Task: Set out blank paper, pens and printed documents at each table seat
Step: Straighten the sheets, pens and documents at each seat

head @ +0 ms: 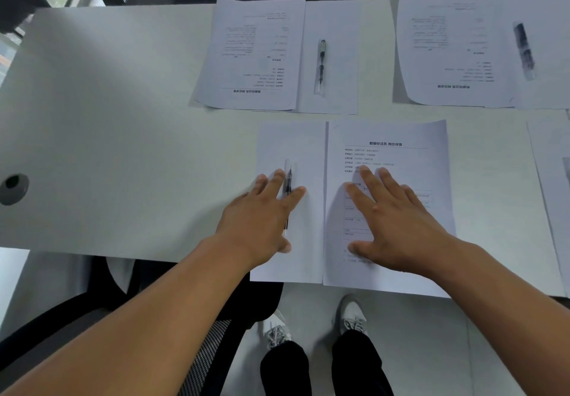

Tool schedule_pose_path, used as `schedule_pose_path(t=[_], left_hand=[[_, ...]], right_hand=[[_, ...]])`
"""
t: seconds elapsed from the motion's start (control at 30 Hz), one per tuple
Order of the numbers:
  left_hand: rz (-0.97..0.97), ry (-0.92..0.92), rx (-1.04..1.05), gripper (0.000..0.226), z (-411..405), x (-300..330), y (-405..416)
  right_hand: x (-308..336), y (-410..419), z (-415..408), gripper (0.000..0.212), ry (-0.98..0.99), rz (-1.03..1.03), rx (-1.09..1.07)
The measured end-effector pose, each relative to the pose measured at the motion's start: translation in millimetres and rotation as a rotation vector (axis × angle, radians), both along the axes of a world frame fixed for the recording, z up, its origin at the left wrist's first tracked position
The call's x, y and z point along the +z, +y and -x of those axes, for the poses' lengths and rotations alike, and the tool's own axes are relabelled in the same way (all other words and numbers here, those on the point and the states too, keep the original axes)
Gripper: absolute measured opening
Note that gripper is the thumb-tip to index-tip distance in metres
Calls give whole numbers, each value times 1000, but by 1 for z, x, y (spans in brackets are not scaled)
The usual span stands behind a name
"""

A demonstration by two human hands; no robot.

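Resting flat near the table's (pixel 92 117) front edge, the left hand (pixel 262 210) lies on a blank sheet (pixel 296 142), fingers straight and spread, covering the middle of a pen (pixel 288 179) that lies lengthwise on that sheet; the hand's grip closes round nothing, the fingers only pressing down. The right hand (pixel 391 219) lies just as flat, fingers straight and apart, on a printed document (pixel 388 142) just beside the blank sheet, their long edges touching or nearly so; its grip holds nothing either. Both papers overhang the front edge a little.

Toward the table's far edge, a second document (pixel 256 56) lies turned the other way, overlapping a second blank sheet (pixel 336 56) with a second pen (pixel 321 65) on it. Toward the far right corner, a third document (pixel 453 46) lies with a blurred third pen (pixel 524 50) beside it. More paper (pixel 552 173) shows at the right edge. A round cable hole (pixel 13 187) sits near the left edge. Below the table are a black chair (pixel 92 312), two white shoes (pixel 351 315) and dark trouser legs.
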State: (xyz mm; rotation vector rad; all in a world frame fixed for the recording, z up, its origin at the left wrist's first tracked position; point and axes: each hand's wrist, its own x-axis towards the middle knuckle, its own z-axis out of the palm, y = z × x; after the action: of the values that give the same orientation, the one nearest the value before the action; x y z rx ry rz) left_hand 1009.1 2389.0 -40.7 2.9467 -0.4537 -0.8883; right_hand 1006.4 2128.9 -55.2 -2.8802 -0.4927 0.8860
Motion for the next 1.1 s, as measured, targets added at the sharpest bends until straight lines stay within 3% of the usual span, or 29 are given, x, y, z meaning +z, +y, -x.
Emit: schedule_pose_path(t=[1.1], left_hand=[[6, -12, 7, 114, 0, 1, 15]], right_hand=[[-1, 16, -6, 117, 17, -4, 9]])
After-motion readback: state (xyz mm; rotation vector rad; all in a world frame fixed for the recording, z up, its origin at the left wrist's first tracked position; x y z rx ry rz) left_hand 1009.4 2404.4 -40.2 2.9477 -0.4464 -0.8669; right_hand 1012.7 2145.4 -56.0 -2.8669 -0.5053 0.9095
